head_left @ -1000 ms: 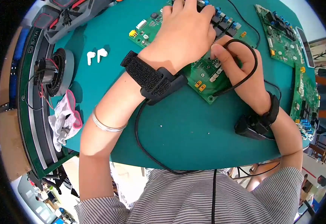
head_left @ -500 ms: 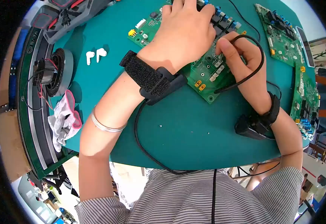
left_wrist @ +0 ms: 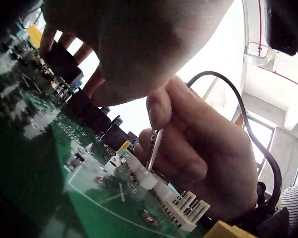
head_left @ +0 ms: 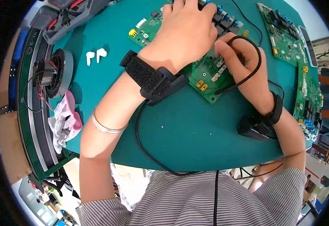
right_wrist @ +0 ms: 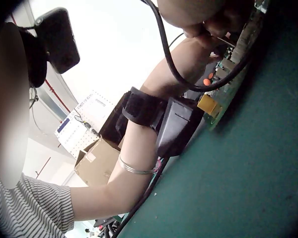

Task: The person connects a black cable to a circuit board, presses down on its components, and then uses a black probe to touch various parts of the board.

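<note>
A green circuit board (head_left: 206,97) lies on the table under both hands. My left hand (head_left: 187,35) rests over it, fingers spread down to the black blocks (left_wrist: 97,116) along its far edge. My right hand (head_left: 245,62) pinches a slim silver metal tool (left_wrist: 154,148) between thumb and fingers. In the left wrist view the tool's tip points down at a row of white connectors (left_wrist: 148,180) on the board. A black cable (head_left: 258,62) loops over the right hand and down to the board's near edge. The tool's upper part is hidden in the fingers.
More circuit boards (head_left: 285,45) lie at the right, beside a white-edged device (head_left: 307,47). White earbuds (head_left: 102,53), a grey glove with pink trim (head_left: 64,120) and a round coil (head_left: 64,69) are at the left. A grey tool case (head_left: 64,28) stands at the back left.
The right hand, with the tool, shifted slightly up and right, then back down and left, its cable loop moving with it. The left hand stays in place on the board.
</note>
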The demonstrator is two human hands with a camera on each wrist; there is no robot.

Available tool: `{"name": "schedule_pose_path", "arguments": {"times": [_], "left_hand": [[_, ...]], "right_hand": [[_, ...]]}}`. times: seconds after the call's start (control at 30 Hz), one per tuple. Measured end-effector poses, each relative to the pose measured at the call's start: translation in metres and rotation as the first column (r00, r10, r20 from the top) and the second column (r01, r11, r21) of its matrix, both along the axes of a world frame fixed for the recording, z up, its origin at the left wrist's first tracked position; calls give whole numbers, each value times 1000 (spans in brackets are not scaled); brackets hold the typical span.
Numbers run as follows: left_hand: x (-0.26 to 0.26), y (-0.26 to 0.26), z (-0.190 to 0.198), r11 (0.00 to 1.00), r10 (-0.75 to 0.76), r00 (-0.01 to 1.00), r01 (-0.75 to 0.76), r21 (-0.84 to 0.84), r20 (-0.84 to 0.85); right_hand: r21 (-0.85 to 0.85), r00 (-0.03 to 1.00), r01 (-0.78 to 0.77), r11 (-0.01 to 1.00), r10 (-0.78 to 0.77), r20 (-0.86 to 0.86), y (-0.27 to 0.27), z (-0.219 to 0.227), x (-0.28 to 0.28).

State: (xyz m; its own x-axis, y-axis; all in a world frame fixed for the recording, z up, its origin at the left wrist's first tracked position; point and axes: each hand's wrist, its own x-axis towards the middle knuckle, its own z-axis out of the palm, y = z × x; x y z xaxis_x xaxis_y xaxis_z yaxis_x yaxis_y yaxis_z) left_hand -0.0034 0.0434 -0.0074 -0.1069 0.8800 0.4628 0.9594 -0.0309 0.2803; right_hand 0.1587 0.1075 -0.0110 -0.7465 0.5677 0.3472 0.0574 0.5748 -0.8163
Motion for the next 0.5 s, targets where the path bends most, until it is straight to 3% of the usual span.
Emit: {"name": "schedule_pose_path", "arguments": {"times": [0.17,0.23,0.5], "left_hand": [[-1,0,-2,1000,-4,1000,4,18,-10],[0,-1,-1,999,-9,1000,9,47,-12],[0,0,-2,1000,13,1000,-13,-2,-3]], "right_hand": [[35,999,-7,999,6,36,-1,2,0],[-100,1000,11,995,-11,-4,-1,3,0],[-129,998,35,991,-41,-40,-1,1,0]]}}
